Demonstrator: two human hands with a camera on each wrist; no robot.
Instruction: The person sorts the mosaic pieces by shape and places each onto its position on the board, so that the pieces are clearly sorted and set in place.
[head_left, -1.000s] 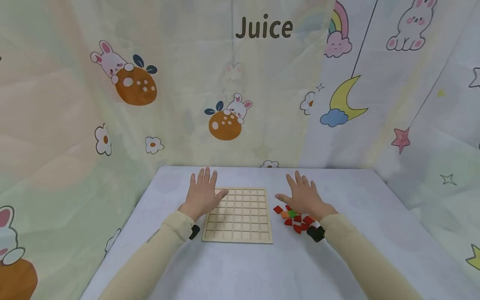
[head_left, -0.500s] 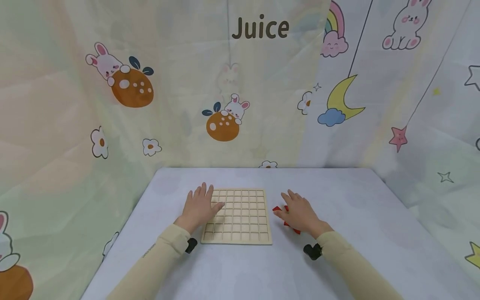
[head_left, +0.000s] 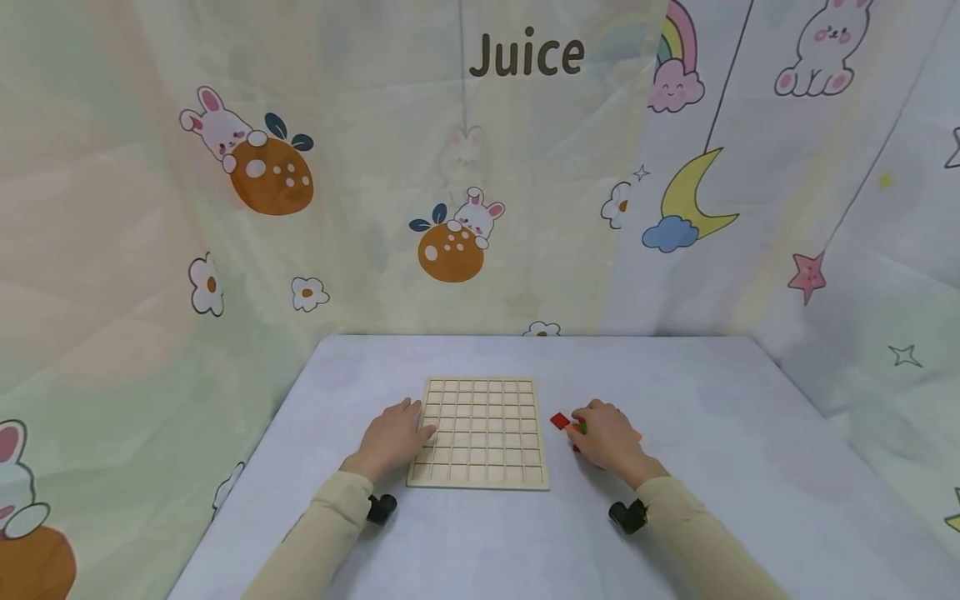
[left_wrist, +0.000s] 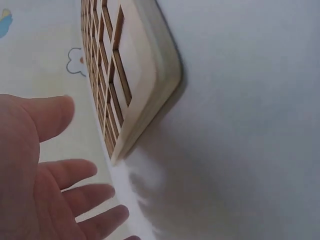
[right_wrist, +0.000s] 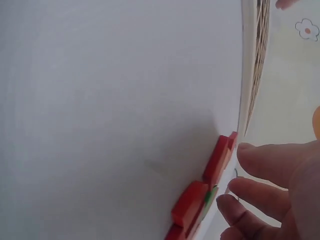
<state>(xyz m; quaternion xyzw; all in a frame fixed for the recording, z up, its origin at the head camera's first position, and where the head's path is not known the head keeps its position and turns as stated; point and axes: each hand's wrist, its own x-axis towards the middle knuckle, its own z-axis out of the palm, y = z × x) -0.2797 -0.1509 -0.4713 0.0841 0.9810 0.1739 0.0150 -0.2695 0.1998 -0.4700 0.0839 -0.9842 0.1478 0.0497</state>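
Note:
A pale wooden grid board [head_left: 480, 442] lies on the table, divided into small square cells. My left hand [head_left: 392, 437] is at the board's left side, thumb over its edge; the left wrist view shows the fingers spread, with nothing in them. To the right of the board, my right hand [head_left: 611, 437] hovers low over a pile of small pieces, hiding most of them. A red diamond-shaped piece [head_left: 559, 421] shows beyond the fingertips, and a green piece [head_left: 582, 426] peeks out beside them. In the right wrist view, thumb and bent fingers stand apart beside thick red pieces [right_wrist: 190, 202].
The table [head_left: 480, 542] has a white cloth. Behind it and to both sides hangs a fabric backdrop [head_left: 360, 208] printed with rabbits, oranges and flowers. A small black wrist camera [head_left: 627, 516] sits below each hand.
Both hands have come down and back towards the person. The left has moved off the board to its left edge; the right has lowered over the coloured pieces, its fingers bending.

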